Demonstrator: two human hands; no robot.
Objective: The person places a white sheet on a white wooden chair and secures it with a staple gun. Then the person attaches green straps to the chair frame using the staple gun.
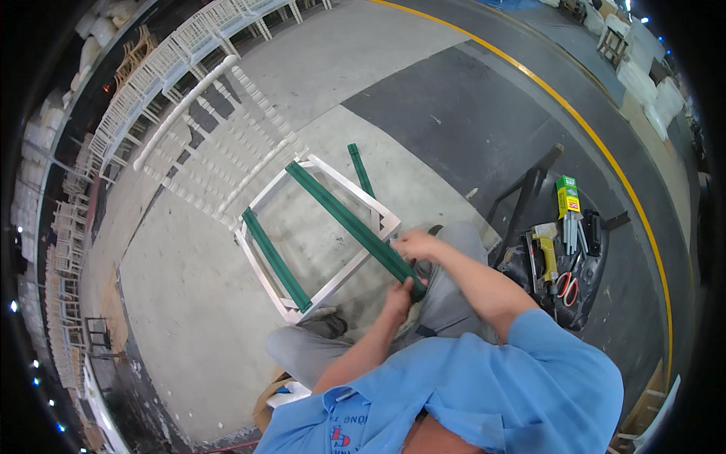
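A white chair [252, 195] with turned spindles in its back stands in front of me, its seat an open frame. One green webbing strap [276, 259] lies across the left of the seat frame. A second green strap [340, 213] runs over the right part and past the near rail towards my lap. My left hand [398, 300] is closed on this strap's near end, thumb on top. Beside the frame's near right corner, my right hand [414, 246] has its fingers pinched at the strap's edge; what they grip is hidden. Another green strip [361, 171] lies past the right rail.
On a black seat [582, 303] at my right lie a yellow-handled tool [546, 256], red-handled scissors [567, 288], a green and yellow box [567, 196] and grey strips [572, 233]. Rows of white chairs [170, 68] line the far left. A yellow line [560, 94] curves along the floor.
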